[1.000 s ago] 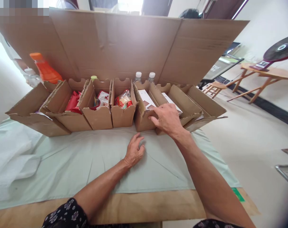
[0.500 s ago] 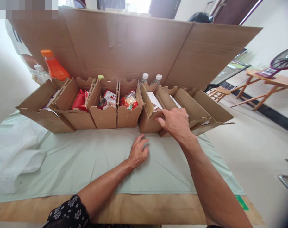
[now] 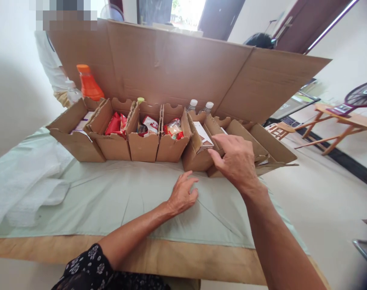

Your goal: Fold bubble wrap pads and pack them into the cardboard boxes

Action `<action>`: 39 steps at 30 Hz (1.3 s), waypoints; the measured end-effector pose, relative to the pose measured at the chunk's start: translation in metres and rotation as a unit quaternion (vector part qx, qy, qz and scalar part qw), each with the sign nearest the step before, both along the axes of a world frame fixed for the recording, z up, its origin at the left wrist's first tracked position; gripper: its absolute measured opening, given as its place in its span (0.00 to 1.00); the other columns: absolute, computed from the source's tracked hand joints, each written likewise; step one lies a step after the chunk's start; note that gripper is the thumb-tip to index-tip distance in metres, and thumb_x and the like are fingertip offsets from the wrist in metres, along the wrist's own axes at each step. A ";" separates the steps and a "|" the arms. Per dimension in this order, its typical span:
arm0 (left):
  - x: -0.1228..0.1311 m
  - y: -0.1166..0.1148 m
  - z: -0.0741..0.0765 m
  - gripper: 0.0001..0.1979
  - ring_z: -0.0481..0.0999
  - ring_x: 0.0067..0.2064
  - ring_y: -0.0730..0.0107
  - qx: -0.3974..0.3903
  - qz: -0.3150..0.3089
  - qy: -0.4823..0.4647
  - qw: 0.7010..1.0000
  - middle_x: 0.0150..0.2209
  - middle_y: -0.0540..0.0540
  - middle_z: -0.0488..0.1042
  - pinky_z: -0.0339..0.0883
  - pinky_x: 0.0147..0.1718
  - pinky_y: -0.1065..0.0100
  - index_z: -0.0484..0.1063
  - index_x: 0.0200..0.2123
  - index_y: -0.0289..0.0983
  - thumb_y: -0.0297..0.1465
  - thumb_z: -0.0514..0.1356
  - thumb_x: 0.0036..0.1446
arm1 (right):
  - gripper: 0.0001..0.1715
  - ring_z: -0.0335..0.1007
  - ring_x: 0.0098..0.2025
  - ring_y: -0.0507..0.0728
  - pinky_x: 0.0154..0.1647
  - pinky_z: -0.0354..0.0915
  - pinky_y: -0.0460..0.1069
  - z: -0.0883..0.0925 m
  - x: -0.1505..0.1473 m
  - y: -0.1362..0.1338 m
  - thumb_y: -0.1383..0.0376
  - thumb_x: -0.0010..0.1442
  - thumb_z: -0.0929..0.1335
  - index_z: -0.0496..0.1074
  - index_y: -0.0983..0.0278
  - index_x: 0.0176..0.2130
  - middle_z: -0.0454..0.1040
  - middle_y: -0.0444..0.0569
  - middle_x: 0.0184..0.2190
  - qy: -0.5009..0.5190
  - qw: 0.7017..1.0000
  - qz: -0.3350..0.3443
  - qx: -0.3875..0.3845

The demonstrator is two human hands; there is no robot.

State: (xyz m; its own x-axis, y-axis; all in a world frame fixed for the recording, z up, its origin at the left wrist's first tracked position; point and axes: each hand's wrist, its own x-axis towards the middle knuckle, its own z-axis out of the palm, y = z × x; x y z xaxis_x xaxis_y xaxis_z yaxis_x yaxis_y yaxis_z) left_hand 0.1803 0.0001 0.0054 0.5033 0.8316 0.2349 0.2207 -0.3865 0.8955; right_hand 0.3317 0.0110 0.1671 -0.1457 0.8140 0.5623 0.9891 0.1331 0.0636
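My right hand (image 3: pixel 235 161) hovers over the front of the cardboard bins right of centre, thumb and fingers apart, with nothing visible in it. It is nearest to a cardboard bin (image 3: pixel 193 159) that contains a white box (image 3: pixel 203 135). The hand partly hides the neighbouring bin, where a bit of another white item (image 3: pixel 224 130) shows. My left hand (image 3: pixel 183 194) lies on the pale green cloth (image 3: pixel 111 201) in front of the bins, fingers loosely bent and apart, holding nothing.
Bins to the left hold red packets (image 3: pixel 116 124), a red-and-white packet (image 3: pixel 151 125) and a clear-and-red snack bag (image 3: pixel 174 129). An orange bottle (image 3: pixel 91 86) stands behind, before a large cardboard panel (image 3: pixel 177 68). Clear plastic wrap (image 3: pixel 35 189) lies left. A person (image 3: pixel 52 60) stands behind.
My right hand has come off the front edge of the bin, and its thumb and fingers have spread. My left hand stays on the cloth. The view has shifted slightly left.
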 end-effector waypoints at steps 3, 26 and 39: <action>-0.028 -0.016 0.014 0.20 0.71 0.65 0.48 0.013 -0.049 0.006 0.999 0.64 0.35 0.70 0.73 0.58 0.48 0.78 0.52 0.38 0.26 0.62 0.55 | 0.20 0.74 0.55 0.64 0.51 0.68 0.57 0.003 -0.035 0.013 0.64 0.65 0.67 0.73 0.62 0.56 0.75 0.54 0.59 0.020 0.997 0.062 -0.040; -0.150 -0.066 -0.024 0.27 0.74 0.60 0.54 -0.051 0.186 -0.090 0.977 0.62 0.35 0.72 0.71 0.58 0.51 0.67 0.63 0.37 0.30 0.60 0.59 | 0.11 0.80 0.50 0.61 0.49 0.76 0.56 -0.040 -0.018 -0.199 0.65 0.67 0.67 0.79 0.53 0.44 0.79 0.48 0.53 0.177 0.976 0.117 -0.047; -0.121 -0.070 0.014 0.24 0.77 0.53 0.57 -0.079 0.071 -0.086 0.991 0.50 0.41 0.78 0.75 0.51 0.61 0.72 0.54 0.35 0.28 0.58 0.52 | 0.45 0.69 0.65 0.73 0.58 0.71 0.64 -0.121 -0.026 -0.257 0.40 0.64 0.66 0.65 0.61 0.69 0.68 0.62 0.66 0.542 0.837 -0.038 0.063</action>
State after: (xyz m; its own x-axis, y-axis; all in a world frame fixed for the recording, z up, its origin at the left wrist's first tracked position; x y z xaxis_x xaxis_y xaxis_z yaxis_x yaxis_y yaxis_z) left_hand 0.0596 -0.0694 0.0194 0.3421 0.9245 0.1684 0.1017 -0.2146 0.9714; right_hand 0.3055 -0.2457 0.0460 0.5551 0.7216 0.4137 0.4806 0.1278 -0.8676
